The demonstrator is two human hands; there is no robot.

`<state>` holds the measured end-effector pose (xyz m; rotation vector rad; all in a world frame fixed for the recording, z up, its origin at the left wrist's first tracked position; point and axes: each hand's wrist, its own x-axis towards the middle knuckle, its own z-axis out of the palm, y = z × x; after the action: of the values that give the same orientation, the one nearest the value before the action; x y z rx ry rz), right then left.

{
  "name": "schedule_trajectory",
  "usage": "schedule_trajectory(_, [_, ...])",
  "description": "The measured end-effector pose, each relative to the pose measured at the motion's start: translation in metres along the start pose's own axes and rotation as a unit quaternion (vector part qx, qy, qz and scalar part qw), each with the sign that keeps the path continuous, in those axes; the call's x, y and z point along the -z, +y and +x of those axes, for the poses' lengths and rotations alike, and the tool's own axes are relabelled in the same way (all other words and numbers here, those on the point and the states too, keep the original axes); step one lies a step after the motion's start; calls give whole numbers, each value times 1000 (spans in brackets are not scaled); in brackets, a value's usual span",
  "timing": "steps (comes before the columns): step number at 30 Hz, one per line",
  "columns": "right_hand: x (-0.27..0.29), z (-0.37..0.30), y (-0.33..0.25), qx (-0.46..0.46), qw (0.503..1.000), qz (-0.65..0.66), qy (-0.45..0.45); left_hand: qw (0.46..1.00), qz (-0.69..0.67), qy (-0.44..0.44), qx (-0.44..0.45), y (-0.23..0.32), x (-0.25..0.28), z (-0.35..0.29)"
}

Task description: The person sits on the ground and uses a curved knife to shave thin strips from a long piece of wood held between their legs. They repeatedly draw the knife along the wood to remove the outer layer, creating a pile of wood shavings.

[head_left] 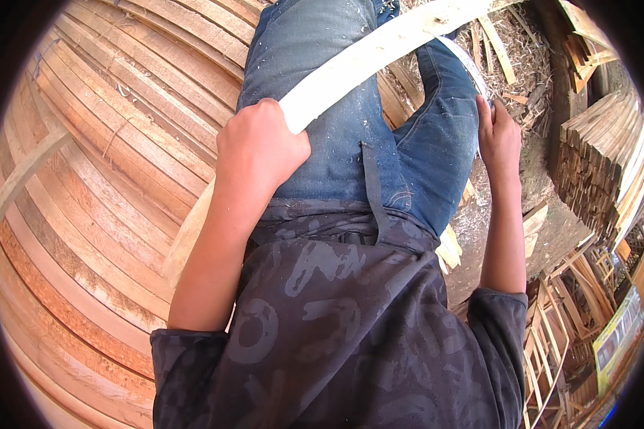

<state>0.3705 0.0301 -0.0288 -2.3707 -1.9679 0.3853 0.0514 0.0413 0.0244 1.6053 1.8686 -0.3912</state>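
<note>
A long pale wooden plank (365, 57) lies across my lap, running from beside my left hip up to the far right. My left hand (261, 139) is closed around its near part, above my thigh. On the right, my right hand (499, 132) is closed on the handle end of a long knife (465, 63) with a narrow, bright blade. The blade's far end meets the plank's right edge; whether it cuts into the wood I cannot tell. Most of the handle is hidden by my fingers. Small wood shavings dot my blue jeans (311, 43).
Stacked planks (114, 193) fill the left side, with a bent strip (25, 175) across them. Shavings and offcuts (497, 50) litter the ground at the far right. A pile of cut boards (601, 161) stands right, above slatted wooden frames (551, 350) and a yellow-green printed sheet (617, 339).
</note>
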Motion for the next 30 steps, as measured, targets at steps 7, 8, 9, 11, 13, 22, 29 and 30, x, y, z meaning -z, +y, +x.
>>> schedule_trajectory(7, [-8,-41,-74,71,989,116,-61,1000,-12,-19,-8,-1,4,6])
schedule_trajectory(8, [-12,-41,-81,72,990,107,-54,1000,-13,-20,-11,-3,5,6])
schedule_trajectory(9, [-16,-39,-84,73,991,98,-47,999,-17,-22,-17,-3,6,6])
schedule_trajectory(11, [-28,-29,-75,94,993,69,-24,999,-27,-24,-25,-5,8,7])
schedule_trajectory(13, [-37,-16,-64,125,991,40,14,998,-45,-37,-19,-6,7,9])
schedule_trajectory(22, [-31,-1,-38,102,993,-4,61,996,-63,-53,-30,-10,8,11])
schedule_trajectory(29, [-32,-27,-89,117,987,106,10,992,-69,-102,-29,-11,15,19])
schedule_trajectory(30, [-35,-23,-89,117,989,85,24,991,-78,-104,-26,-11,15,19])
